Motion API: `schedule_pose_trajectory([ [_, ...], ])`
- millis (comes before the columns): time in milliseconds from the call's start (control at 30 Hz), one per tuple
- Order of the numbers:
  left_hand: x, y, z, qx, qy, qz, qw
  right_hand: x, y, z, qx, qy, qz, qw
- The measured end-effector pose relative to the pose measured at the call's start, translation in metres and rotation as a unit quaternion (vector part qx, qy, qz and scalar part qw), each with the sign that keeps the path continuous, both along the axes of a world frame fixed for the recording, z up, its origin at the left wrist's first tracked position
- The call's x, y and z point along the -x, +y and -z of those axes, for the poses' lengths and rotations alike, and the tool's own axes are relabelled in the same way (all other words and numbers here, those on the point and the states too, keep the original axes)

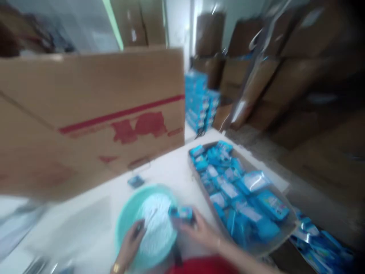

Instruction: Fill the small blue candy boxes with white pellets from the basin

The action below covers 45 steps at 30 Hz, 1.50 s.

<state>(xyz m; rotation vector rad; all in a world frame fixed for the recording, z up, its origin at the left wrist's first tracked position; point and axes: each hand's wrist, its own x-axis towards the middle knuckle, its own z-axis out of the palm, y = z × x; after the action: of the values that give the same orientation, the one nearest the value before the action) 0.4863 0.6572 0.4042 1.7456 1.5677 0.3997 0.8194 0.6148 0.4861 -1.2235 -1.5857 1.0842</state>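
The picture is smeared by motion. My left hand (131, 239) rests on the near rim of a mint green bowl (125, 217) holding white pieces, with a small dark thing at its fingertips that I cannot make out. My right hand (199, 230) is closed on a small blue packet (182, 213) just above the bowl's right edge. A shallow cardboard tray (285, 224) heaped with several blue packets (242, 190) lies right beside my right hand.
A large cardboard box with red print (91, 118) stands on the white table (171, 167) behind the bowl. One loose blue packet (135, 181) lies by it. Stacked blue packs (199, 102) and brown cartons (299, 76) fill the back right. More blue packets (322, 247) lie lower right.
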Motion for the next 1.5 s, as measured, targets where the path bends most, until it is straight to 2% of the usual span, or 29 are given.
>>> schedule_pose_trajectory([
  [33,0.000,-0.008,-0.016,-0.010,-0.018,-0.006,1.000,0.014,0.002,0.014,0.022,0.012,0.011,1.000],
  [100,-0.003,-0.009,-0.043,-0.029,-0.030,0.019,0.999,0.030,0.007,0.039,0.010,-0.025,0.017,0.999],
  [200,-0.004,0.000,-0.072,-0.043,-0.027,0.081,0.995,0.039,0.023,0.063,-0.024,-0.075,-0.002,0.997],
  [367,-0.007,0.002,-0.099,-0.050,0.020,0.182,0.982,0.057,0.037,0.069,-0.048,-0.130,-0.044,0.989],
  [567,-0.020,0.017,-0.129,-0.055,0.127,0.241,0.961,0.068,0.033,0.073,-0.062,-0.216,-0.059,0.973],
  [633,-0.022,0.024,-0.133,-0.046,0.136,0.251,0.957,0.066,0.032,0.072,-0.068,-0.240,-0.056,0.967],
  [733,-0.016,0.029,-0.120,-0.028,0.083,0.240,0.967,0.062,0.033,0.066,-0.078,-0.316,-0.060,0.944],
  [867,0.004,0.021,-0.073,-0.004,-0.007,0.178,0.984,0.062,0.038,0.051,-0.081,-0.447,-0.103,0.885],
  [933,0.014,0.012,-0.051,0.007,-0.004,0.148,0.989,0.064,0.039,0.045,-0.062,-0.476,-0.125,0.868],
  [1000,0.020,0.003,-0.034,0.021,0.064,0.137,0.988,0.065,0.039,0.043,-0.029,-0.462,-0.132,0.877],
  [1067,0.023,-0.002,-0.024,0.041,0.193,0.148,0.969,0.062,0.036,0.046,0.013,-0.385,-0.114,0.916],
  [1133,0.025,-0.003,-0.017,0.054,0.304,0.153,0.939,0.058,0.031,0.051,0.072,-0.239,-0.075,0.965],
  [1167,0.025,-0.002,-0.013,0.056,0.335,0.146,0.929,0.056,0.028,0.054,0.114,-0.149,-0.056,0.981],
  [1200,0.026,-0.002,-0.009,0.056,0.351,0.134,0.925,0.054,0.024,0.057,0.161,-0.054,-0.036,0.985],
  [1233,0.026,-0.001,-0.005,0.054,0.357,0.119,0.925,0.053,0.020,0.059,0.213,0.040,-0.019,0.976],
  [1300,0.023,-0.001,0.006,0.054,0.364,0.102,0.924,0.053,0.010,0.060,0.313,0.206,0.004,0.927],
  [1367,0.015,-0.006,0.021,0.063,0.354,0.098,0.928,0.055,-0.001,0.057,0.397,0.328,-0.008,0.857],
  [1433,0.000,-0.013,0.038,0.075,0.326,0.102,0.937,0.057,-0.013,0.052,0.458,0.408,-0.059,0.787],
  [1500,-0.018,-0.021,0.055,0.090,0.287,0.106,0.948,0.056,-0.023,0.050,0.488,0.452,-0.097,0.740],
])
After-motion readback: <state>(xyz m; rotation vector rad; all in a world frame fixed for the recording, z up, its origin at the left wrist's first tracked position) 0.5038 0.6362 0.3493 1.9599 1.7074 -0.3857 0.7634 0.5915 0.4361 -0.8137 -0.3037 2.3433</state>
